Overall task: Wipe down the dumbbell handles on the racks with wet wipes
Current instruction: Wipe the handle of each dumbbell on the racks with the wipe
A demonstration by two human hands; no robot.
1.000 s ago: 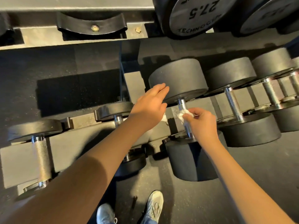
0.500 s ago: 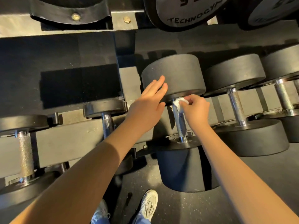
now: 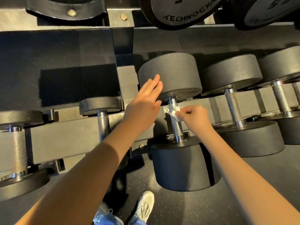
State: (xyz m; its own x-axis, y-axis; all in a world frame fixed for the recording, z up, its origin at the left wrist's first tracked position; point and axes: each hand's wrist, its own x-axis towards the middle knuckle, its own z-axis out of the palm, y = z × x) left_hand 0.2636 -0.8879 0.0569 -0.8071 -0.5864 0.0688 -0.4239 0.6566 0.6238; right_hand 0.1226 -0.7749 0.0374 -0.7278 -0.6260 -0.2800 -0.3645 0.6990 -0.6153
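We are in the middle of the job, we think. Our wet wipe (image 3: 175,112) is on the dumbbell handle (image 3: 177,127) of the big dumbbell beside the middle post of the rack (image 3: 65,137). It sits up near the far end of that handle, so the near part looks left to do. We cannot tell which other handles are clean, as none shows a wet shine. There is the next handle (image 3: 233,108) to the right, a small handle (image 3: 103,125) to the left, and a rough handle (image 3: 18,150) by the rack's left edge. The top dumbbells (image 3: 183,12) wait on the shelf above, so there is likely a lot left. Our left hand (image 3: 142,108) is flat with straight fingers and rests on the side of the far round weight (image 3: 177,70), maybe to stop the dumbbell from rolling. Our right hand (image 3: 196,117) has curled fingers and pinches the little white wipe against the right side of the metal handle. Both arms reach forward and down over the floor (image 3: 186,208), above our white shoes (image 3: 144,207).
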